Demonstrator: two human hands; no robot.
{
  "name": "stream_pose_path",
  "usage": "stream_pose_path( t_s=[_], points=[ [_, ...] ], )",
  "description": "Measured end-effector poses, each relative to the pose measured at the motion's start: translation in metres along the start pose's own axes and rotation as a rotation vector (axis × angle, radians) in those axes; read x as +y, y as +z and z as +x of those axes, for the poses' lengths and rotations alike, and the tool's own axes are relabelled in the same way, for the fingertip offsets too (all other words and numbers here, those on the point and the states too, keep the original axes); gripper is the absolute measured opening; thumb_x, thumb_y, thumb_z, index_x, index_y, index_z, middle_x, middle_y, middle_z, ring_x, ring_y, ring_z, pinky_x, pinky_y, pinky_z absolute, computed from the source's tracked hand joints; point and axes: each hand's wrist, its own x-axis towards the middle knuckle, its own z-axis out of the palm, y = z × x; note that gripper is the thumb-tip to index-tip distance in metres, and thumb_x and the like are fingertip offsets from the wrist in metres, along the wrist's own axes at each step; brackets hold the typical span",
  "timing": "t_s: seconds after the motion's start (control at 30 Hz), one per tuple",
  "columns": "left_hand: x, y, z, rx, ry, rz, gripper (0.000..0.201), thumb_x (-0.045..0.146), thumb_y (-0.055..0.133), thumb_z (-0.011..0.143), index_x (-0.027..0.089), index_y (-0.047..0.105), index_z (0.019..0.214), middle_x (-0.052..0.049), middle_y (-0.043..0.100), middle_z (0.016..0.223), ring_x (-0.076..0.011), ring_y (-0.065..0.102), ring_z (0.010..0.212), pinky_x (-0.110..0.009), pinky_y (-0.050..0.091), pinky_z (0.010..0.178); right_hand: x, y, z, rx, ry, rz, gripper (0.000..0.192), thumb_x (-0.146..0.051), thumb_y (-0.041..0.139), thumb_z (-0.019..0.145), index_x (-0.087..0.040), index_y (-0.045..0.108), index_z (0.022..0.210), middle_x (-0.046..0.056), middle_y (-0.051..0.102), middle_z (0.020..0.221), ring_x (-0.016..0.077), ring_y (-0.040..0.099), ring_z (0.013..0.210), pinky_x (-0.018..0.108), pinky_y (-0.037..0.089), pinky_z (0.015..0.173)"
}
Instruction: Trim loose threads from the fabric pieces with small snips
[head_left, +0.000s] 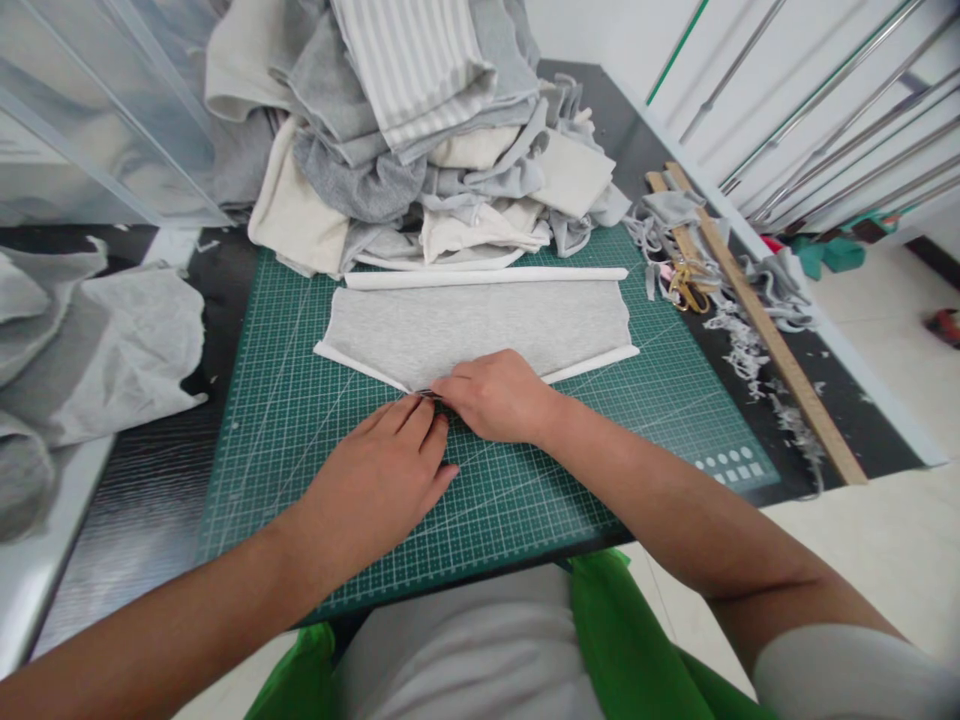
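Grey fabric piece [480,325] with white edges, flat on green cutting mat [300,400], both hands pinching its near point, left hand [382,480], right hand [495,395], dark tabletop [150,480], cloth pile [420,130] behind, wooden ruler [765,330] at right

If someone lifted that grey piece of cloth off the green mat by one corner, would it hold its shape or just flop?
Most likely it would flop. The grey fabric piece lies thin and flat on the cutting mat, and similar cloth in the pile behind slumps in soft folds. It probably weighs little. Both hands, left hand and right hand, press its near edge, suggesting it shifts easily.
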Motion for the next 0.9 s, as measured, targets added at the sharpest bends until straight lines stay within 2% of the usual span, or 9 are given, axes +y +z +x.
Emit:
stream_pose_path(
  t_s=[0.4,0.7,0.9],
  points=[
    [0.0007,0.0006,-0.0008,-0.007,-0.004,-0.014,0.05,0.037,0.055,0.098,0.002,0.061,0.133,-0.023,0.062,0.134,-0.0358,0.057,0.127,-0.049,0.049,0.109,-0.0011,-0.0016,0.0006,0.007,0.012,0.02,0.03,-0.03,0.044,0.102,-0.019,0.071,0.111,0.004,0.073,0.087,0.0184,0.064,0.076,0.033,0.029,0.058],
    [0.0004,0.0004,-0.0012,-0.004,-0.018,-0.03,0.049,0.037,0.056,0.097,0.004,0.062,0.133,-0.021,0.063,0.133,-0.0353,0.058,0.126,-0.049,0.05,0.108,0.0008,0.0015,-0.0029,0.005,0.03,0.04,0.031,-0.031,0.043,0.103,-0.018,0.07,0.114,0.005,0.074,0.093,0.0184,0.066,0.079,0.033,0.033,0.061],
    [-0.0003,0.0016,-0.001,0.0,-0.014,-0.037,0.051,0.037,0.058,0.096,0.004,0.061,0.134,-0.022,0.061,0.136,-0.0351,0.057,0.129,-0.048,0.049,0.11,-0.0036,-0.0021,0.0044,-0.013,0.031,0.019,0.032,-0.032,0.042,0.103,-0.018,0.07,0.113,0.005,0.074,0.09,0.019,0.066,0.078,0.033,0.031,0.06]
  ],
)
